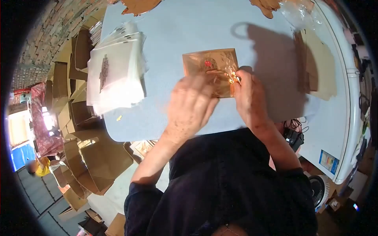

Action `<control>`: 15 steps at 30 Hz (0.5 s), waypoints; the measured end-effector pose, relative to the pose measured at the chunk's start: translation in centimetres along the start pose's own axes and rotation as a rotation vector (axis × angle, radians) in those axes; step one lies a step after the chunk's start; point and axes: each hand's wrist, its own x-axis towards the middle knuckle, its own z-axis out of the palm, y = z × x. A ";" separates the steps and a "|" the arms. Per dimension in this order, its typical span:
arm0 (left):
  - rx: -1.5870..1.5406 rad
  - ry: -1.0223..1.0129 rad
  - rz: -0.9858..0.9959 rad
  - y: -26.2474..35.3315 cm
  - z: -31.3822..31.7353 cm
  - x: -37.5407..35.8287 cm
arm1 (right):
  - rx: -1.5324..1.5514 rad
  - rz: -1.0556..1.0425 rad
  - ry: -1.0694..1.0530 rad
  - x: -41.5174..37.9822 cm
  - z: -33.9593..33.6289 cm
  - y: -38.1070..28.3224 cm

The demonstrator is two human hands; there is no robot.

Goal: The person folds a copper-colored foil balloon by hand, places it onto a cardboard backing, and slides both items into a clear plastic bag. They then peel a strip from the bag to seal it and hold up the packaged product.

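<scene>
- Fingers of your left hand (189,103) are motion-blurred and loosely curled over the lower-left part of the gold packet (225,58); you can't tell from this whether they grip it.
- Your right hand (251,96) has its fingertips nearly closed, pinching a glinting gold piece (234,78) at the packet's right edge; whether that piece is part of the packet is unclear.
- The packet lies on the pale blue table (189,27) just beyond and between your hands, its lower-left portion hidden by your left hand. It carries a red spot in a round mark, too small to read.
- To your left, the stack of clear bags (120,74) has a dark printed block, illegible here.
- To your right, the tan sheets (321,67) lie partly in shadow, below crinkled clear plastic (301,15).
- Two brown pieces (139,6) are cut off at the top.
- Farther right, the blue label (328,161) has writing you can't make out.
</scene>
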 end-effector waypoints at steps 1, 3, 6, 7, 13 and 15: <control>-0.031 -0.103 0.012 0.2 0.4 -0.4 | -0.003 -0.009 -0.005 0.0 0.0 0.0; -0.029 -0.265 0.025 0.9 0.5 0.2 | 0.004 -0.017 -0.023 0.3 -0.3 -0.1; -0.012 -0.461 0.001 0.9 0.6 0.4 | -0.036 0.006 -0.052 0.3 -0.4 -0.2; -0.030 -0.474 -0.012 0.7 0.7 0.5 | -0.056 0.020 -0.061 0.3 -0.3 -0.2; -0.062 -0.494 -0.069 0.3 1.1 0.1 | -0.014 -0.018 -0.065 0.6 -0.7 -0.4; -0.062 -0.506 -0.078 0.4 1.0 0.0 | 0.056 0.022 -0.059 0.3 -0.6 0.0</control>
